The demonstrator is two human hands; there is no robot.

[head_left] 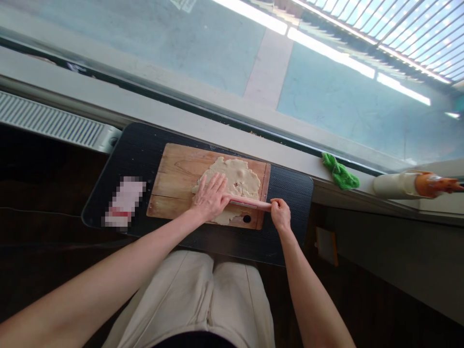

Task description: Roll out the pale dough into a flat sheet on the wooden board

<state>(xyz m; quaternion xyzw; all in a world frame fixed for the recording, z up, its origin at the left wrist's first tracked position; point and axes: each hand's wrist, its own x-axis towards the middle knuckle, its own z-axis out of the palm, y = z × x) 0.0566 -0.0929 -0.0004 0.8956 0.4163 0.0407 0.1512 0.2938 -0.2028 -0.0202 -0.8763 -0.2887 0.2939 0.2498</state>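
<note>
A flattened sheet of pale dough [242, 175] with ragged edges lies on a wooden cutting board [174, 166]. Across its near part runs a thin rolling pin [250, 201], with dough showing on both sides of it. My right hand [281, 214] is closed around the pin's right end, just past the board's edge. My left hand [210, 197] lies flat with its fingers stretched over the dough's left part. The pin's left end meets this hand near the thumb; whether it continues under the palm is hidden.
The board rests on a small black table [290, 186] below a windowsill [232, 137]. A pixelated pinkish item [125, 200] lies at the table's left. On the sill are a green cloth [340, 171] and a whitish bottle [395, 185]. A radiator [54, 118] stands at left.
</note>
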